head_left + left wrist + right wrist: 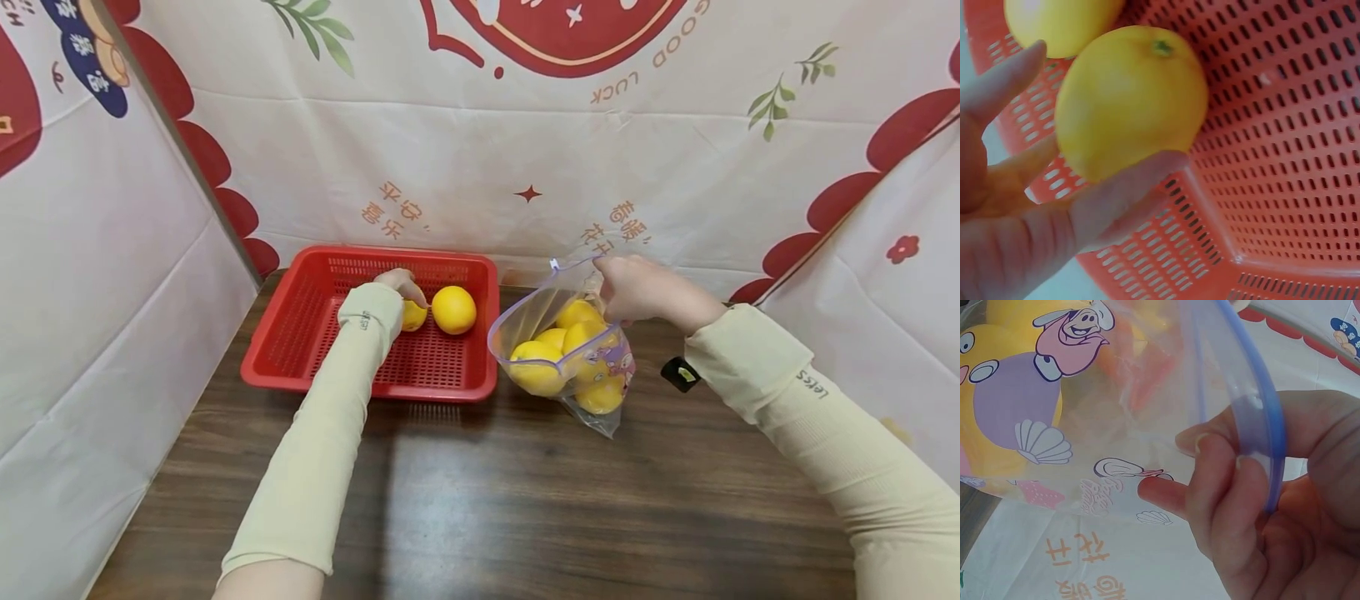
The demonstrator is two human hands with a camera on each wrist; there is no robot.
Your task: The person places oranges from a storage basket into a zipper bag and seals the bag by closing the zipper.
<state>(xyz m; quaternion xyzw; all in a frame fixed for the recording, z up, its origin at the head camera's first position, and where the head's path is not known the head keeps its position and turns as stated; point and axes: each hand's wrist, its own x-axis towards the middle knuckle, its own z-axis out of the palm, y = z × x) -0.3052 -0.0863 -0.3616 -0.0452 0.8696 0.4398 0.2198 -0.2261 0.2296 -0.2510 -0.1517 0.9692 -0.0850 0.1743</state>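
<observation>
My left hand (402, 285) reaches into the red basket (258, 364). In the left wrist view its fingers (1100, 206) lie along the lower side of a yellow orange (1132, 103) with a green stem end, while the thumb stands apart from it. A second orange (453, 310) lies beside that one in the basket. To the right, my right hand (637, 290) pinches the purple-edged rim of a clear zip bag (611, 425); the right wrist view shows thumb and fingers gripping the rim. Several yellow fruits (537, 368) fill the bag, partly hidden by its printed film.
Basket and bag stand on a dark wooden table (600, 517). Close behind them hangs a printed white cloth (480, 150), with more cloth at both sides. A small black object (679, 374) lies near the right sleeve.
</observation>
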